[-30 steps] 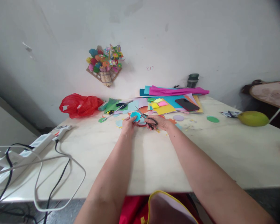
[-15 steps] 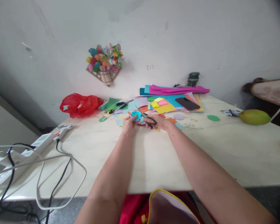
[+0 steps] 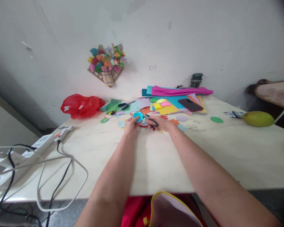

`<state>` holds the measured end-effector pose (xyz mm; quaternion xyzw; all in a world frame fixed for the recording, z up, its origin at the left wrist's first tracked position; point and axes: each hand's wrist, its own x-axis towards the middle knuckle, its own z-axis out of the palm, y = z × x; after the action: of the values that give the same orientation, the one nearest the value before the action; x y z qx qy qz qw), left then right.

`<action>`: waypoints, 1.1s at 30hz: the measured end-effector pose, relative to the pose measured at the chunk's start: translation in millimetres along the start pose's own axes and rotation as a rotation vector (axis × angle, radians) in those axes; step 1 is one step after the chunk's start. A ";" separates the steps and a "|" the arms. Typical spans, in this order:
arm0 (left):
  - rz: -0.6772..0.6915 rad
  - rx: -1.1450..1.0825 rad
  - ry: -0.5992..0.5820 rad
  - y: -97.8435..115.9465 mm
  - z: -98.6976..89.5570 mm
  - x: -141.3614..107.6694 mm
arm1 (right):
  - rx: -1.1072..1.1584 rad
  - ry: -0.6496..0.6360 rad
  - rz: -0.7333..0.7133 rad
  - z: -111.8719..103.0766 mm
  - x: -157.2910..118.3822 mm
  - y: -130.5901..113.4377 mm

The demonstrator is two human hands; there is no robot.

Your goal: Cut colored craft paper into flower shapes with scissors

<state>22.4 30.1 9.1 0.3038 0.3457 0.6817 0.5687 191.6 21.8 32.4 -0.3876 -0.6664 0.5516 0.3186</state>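
Observation:
My left hand (image 3: 131, 125) pinches a blue scallop-edged paper flower (image 3: 137, 117) over the table. Close beside it, my right hand (image 3: 161, 122) is closed round the black handles of a pair of scissors (image 3: 153, 122). The scissor blades point up and to the left, at the flower's right edge; whether they touch the paper I cannot tell. Around both hands lie paper cutouts, among them an orange flower (image 3: 174, 122) and a lilac oval (image 3: 181, 118). Part of the paper under my hands is hidden.
Behind my hands lie stacked coloured sheets with a dark phone (image 3: 190, 105) on top. A second pair of scissors (image 3: 126, 105) and a red plastic bag (image 3: 81, 106) are to the left. A power strip (image 3: 35, 151) with loose cables is at the near left, a green-yellow fruit (image 3: 258, 119) at right.

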 end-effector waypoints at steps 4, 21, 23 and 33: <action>0.006 -0.001 -0.002 -0.6 -0.6 0.7 | 0.002 -0.002 0.007 0.8 0.3 -1.1; 0.005 -0.011 0.021 1.0 1.7 -1.7 | 0.041 -0.003 0.010 1.4 0.1 -1.3; 0.004 -0.004 0.028 1.2 1.7 -1.7 | 0.040 0.001 0.012 1.7 -0.1 -1.7; 0.013 -0.013 0.016 2.9 2.1 -3.2 | 0.063 -0.010 0.023 1.5 -1.2 -3.0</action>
<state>23.0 26.9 12.6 0.2971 0.3438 0.6899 0.5635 190.3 19.7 35.1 -0.3824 -0.6455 0.5780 0.3210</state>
